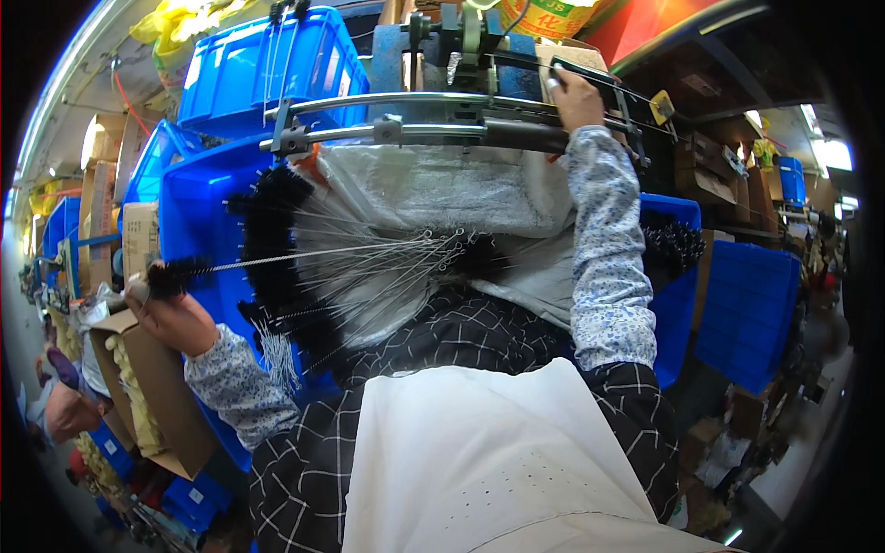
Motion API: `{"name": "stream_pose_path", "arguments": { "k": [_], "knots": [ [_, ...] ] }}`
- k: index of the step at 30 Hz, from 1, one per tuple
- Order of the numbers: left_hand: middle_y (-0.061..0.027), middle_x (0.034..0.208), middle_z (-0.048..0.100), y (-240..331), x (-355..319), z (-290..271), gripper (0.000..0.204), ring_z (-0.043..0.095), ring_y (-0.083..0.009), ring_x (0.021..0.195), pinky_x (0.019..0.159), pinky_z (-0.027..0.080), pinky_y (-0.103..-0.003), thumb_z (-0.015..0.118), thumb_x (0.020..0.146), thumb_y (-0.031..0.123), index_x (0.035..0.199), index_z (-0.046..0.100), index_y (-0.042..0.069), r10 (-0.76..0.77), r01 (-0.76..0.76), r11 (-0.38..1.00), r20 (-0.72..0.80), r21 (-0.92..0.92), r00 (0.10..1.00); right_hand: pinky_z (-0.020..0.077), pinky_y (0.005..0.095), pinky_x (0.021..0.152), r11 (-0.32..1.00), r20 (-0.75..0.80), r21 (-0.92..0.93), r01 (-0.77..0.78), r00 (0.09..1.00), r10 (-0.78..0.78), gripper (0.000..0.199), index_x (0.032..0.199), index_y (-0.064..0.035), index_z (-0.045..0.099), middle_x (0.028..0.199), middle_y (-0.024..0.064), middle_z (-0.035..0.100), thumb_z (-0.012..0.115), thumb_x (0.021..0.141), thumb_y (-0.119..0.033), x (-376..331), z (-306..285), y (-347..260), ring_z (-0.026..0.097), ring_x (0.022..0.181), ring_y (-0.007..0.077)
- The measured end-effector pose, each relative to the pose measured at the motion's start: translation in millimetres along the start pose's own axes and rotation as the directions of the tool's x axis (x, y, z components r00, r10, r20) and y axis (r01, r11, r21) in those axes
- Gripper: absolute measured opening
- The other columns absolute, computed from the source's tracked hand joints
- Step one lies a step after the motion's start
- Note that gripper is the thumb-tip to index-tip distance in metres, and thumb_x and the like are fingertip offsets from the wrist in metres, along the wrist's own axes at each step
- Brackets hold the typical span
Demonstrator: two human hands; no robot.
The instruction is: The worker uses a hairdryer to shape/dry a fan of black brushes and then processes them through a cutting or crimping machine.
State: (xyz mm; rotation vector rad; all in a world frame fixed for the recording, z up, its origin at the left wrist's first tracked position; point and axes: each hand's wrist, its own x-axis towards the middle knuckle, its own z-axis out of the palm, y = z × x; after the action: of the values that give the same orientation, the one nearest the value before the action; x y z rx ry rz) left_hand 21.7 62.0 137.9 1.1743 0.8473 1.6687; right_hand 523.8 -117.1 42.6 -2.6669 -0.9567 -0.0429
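One blue plastic tub [198, 207] is placed below a rail-fitted machine [391, 66]. Over plastic sheeting [461, 189], loop-ended wire brushes [270, 241] are heaped, black bristles mostly to the left. One twisted-wire brush [187, 275] is held across the heap, its bristled end clamped in the fingers of the left hand [175, 318]. The right hand [579, 101] is placed at the machine's black bar [597, 76]; whether its fingers are closed on it cannot be told.

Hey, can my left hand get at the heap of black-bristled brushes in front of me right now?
Probably yes: the heap lies mostly uncovered near your left hand. That hand is holding one brush, though, so it may need to let go first.
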Motion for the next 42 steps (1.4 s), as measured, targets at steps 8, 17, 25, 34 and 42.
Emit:
{"name": "stream_pose_path", "arguments": {
  "k": [8, 17, 25, 34, 42],
  "knots": [
    [-0.0057, 0.080, 0.053, -12, -21, 56, 0.016, 0.054, -0.0128, 0.073, 0.067, 0.045, -0.023, 0.042, 0.086, 0.019, 0.088, 0.046, 0.003, -0.148, 0.158, 0.987, 0.236, -0.026, 0.960, 0.0412, 0.0342, 0.075, 0.942, 0.139, -0.136, 0.308, 0.947, -0.290, 0.027, 0.101, -0.0158, 0.054, 0.095, 0.0134, 0.056, 0.040, 0.084, -0.031, 45, -36, 80, 0.054, 0.087, 0.0255],
    [-0.0039, 0.080, 0.054, -34, -66, 95, 0.014, 0.052, -0.0094, 0.069, 0.062, 0.043, -0.019, 0.043, 0.086, 0.019, 0.088, 0.046, 0.006, -0.415, 0.441, 0.897, 0.433, 0.044, 0.800, 0.0408, 0.0284, 0.078, 0.857, 0.675, 0.505, 0.101, 0.572, -0.465, 0.031, 0.108, -0.0008, 0.048, 0.096, 0.0119, 0.056, 0.047, 0.083, -0.018, -101, -131, -12, 0.053, 0.087, 0.0189],
    [-0.0061, 0.078, 0.053, -16, -123, 99, 0.022, 0.048, -0.0083, 0.057, 0.055, 0.039, -0.018, 0.040, 0.087, 0.020, 0.100, 0.034, 0.003, -0.473, 0.414, 0.870, 0.691, 0.268, 0.546, 0.0437, 0.0325, 0.064, 0.568, 0.459, 0.823, -0.006, 0.597, -0.658, 0.024, 0.099, -0.0039, 0.050, 0.074, 0.0142, 0.056, 0.044, 0.084, -0.022, -165, -72, -128, 0.055, 0.068, 0.0235],
    [-0.0053, 0.068, 0.047, -20, -86, -65, 0.019, 0.043, -0.0130, 0.064, 0.059, 0.037, -0.025, 0.050, 0.082, 0.019, 0.080, 0.049, 0.000, -0.703, -0.080, 0.424, 0.383, 0.902, 0.599, 0.0384, 0.0335, 0.071, 0.974, -0.194, -0.172, 0.146, 0.965, -0.178, 0.024, 0.098, -0.0175, 0.058, 0.082, 0.0035, 0.058, 0.048, 0.079, -0.026, -26, -15, -30, 0.051, 0.080, 0.0203],
    [0.0004, 0.062, 0.045, -10, -86, -65, 0.017, 0.039, -0.0067, 0.058, 0.052, 0.034, -0.021, 0.050, 0.082, 0.016, 0.075, 0.048, 0.001, -0.805, 0.039, 0.377, 0.306, 0.926, 0.509, 0.0369, 0.0334, 0.072, 0.976, -0.137, -0.152, 0.158, 0.974, -0.179, 0.025, 0.101, -0.0196, 0.057, 0.081, 0.0022, 0.058, 0.048, 0.079, -0.027, -16, -11, -34, 0.050, 0.081, 0.0198]
  ]
}}
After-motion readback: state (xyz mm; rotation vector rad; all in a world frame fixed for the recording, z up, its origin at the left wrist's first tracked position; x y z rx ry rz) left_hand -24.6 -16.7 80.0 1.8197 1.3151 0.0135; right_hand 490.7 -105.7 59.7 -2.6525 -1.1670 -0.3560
